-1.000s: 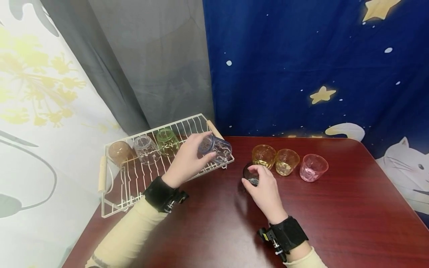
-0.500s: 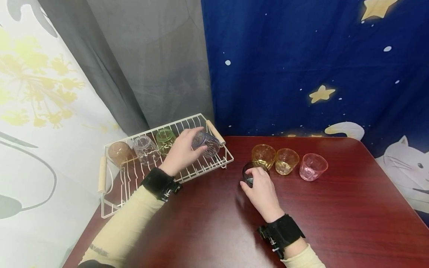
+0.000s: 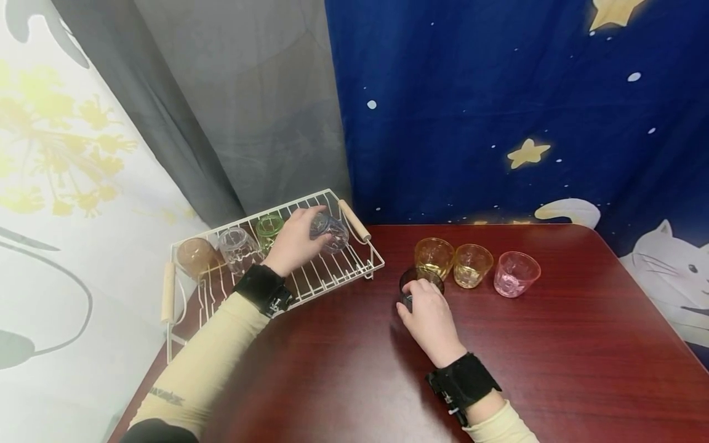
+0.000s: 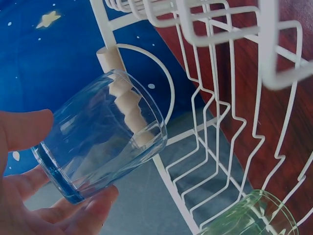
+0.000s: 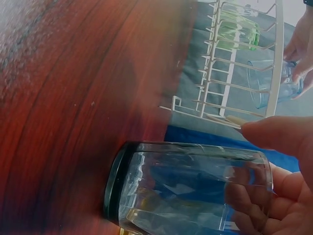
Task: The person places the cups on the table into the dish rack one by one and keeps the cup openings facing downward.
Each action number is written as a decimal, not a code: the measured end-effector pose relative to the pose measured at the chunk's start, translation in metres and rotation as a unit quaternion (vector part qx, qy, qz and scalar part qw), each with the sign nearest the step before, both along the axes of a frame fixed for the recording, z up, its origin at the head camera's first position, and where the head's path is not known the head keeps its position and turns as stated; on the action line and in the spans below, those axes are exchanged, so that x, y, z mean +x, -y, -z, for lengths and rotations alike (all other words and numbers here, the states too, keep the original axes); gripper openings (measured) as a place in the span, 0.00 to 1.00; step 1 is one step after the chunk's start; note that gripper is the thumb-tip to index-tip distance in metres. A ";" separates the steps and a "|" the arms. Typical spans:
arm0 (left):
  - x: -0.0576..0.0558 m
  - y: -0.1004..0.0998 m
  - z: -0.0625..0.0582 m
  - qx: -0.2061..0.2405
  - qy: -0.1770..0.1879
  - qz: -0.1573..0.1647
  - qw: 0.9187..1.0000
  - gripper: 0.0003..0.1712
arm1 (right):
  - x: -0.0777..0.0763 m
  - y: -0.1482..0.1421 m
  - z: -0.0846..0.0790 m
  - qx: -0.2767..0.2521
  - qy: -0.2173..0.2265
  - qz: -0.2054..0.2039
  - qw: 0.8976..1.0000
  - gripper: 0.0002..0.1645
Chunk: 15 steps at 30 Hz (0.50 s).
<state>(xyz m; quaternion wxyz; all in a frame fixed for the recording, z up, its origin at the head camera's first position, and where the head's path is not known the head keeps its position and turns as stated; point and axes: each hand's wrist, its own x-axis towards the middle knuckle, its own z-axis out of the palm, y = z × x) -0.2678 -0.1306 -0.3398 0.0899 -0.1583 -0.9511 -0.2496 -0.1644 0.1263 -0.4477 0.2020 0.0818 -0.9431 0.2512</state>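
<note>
Left hand (image 3: 293,246), fingers gripping blue glass (image 3: 336,237), shifted toward ten o'clock over rack (image 3: 353,220); right hand (image 3: 431,317), fingers round dark glass (image 5: 181,188) on desk (image 3: 581,332); starry curtain (image 3: 443,135) at twelve

in the head view, the left hand (image 3: 296,245) covers one end of the blue glass (image 3: 335,231) and part of the green glass (image 3: 268,225), while the left sleeve (image 3: 213,357) blocks some of the rack (image 3: 354,220) from me. the right hand (image 3: 432,317) hides much of the dark glass (image 3: 407,277). the sleeve's grey mark (image 3: 167,395) is too blurred to read.
</note>
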 end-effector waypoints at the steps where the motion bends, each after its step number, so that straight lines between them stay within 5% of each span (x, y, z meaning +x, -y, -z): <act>1: -0.001 0.000 0.001 -0.002 0.002 -0.002 1.000 0.38 | 0.000 0.000 0.001 0.003 -0.006 -0.001 1.000 0.18; 15: -0.022 0.007 0.008 -0.030 0.033 -0.042 0.998 0.37 | 0.001 0.003 0.012 0.039 -0.098 -0.007 0.994 0.15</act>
